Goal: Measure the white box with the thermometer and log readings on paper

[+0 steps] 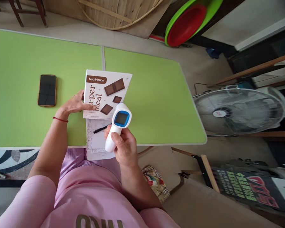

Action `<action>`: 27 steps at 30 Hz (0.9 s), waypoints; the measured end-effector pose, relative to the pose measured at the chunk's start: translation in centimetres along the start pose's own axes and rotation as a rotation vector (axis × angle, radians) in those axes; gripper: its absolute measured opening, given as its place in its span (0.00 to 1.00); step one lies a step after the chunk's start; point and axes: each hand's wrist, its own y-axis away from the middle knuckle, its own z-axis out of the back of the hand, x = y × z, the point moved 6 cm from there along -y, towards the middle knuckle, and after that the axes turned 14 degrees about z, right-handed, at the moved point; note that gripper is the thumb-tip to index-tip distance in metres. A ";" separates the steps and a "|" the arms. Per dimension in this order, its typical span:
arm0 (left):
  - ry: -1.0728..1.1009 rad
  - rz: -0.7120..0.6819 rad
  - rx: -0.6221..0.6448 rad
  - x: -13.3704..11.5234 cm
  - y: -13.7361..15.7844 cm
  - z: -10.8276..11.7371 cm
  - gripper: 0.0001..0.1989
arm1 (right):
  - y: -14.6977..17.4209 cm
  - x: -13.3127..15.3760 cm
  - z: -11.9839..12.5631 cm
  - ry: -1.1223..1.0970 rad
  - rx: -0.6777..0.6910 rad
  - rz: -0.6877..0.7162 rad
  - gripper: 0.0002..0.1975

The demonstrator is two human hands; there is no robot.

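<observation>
My left hand [77, 103] grips the lower left edge of a white box [95, 91] printed with "NutriMotion" and brown chocolate pieces. The thumb lies across its front; the other fingers are hidden behind it. In my right hand [124, 144] is a white infrared thermometer [111, 142], held by its handle. Its blue-framed screen [122, 118] faces me and looks dark, and its head overlaps the box's lower right corner. Below the box, printed paper sheets [95, 141] lie at the table's near edge, partly overhanging it. A black pen [101, 129] rests on them.
A phone [47, 90] in a brown case lies on the green folding table [154, 95], left of the box. Beyond the table's right end stands a large fan [239, 110]. Green and red basins [187, 25] lean at the back. A beige chair [192, 199] is at the lower right.
</observation>
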 end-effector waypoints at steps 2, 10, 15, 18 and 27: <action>0.010 0.049 -0.009 0.7 -0.1 0.1 0.43 | -0.2 -0.7 1.5 0.105 0.010 0.059 0.20; 0.012 -0.121 -0.177 0.8 -0.2 1.2 0.51 | -4.3 -6.2 13.3 1.019 0.080 0.357 0.35; -0.108 -0.199 -0.358 1.7 -0.9 2.2 0.59 | -5.6 -9.6 16.4 1.261 0.159 0.284 0.27; -0.165 -0.165 -0.405 2.5 -1.4 2.5 0.61 | -5.6 -10.5 16.8 1.300 0.144 0.267 0.25; -0.234 -0.167 -0.383 2.5 -1.7 2.3 0.58 | -4.5 -8.4 13.7 1.332 0.128 0.425 0.17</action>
